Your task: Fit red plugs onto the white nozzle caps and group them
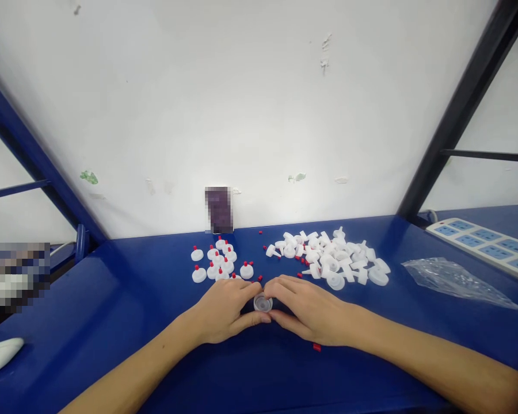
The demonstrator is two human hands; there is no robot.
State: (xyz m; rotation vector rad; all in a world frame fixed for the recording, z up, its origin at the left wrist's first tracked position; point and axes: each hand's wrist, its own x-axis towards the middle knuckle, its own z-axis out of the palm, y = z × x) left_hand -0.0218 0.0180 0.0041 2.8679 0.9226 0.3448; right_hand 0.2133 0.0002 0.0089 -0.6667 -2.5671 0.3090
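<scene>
Cap (263,303) sits between left hand (227,310) and right hand (313,305), hollow side turned up toward the person. Its axis appears to run through that opening; the far end is hidden. Both hands close on the cap's rim, left from its left, right from its right; neither is clearly nearer. White pile (336,256) lies beyond the cap, to its right; red-tipped group (218,260) beyond, to its left, on the same surface (224,379).
</scene>
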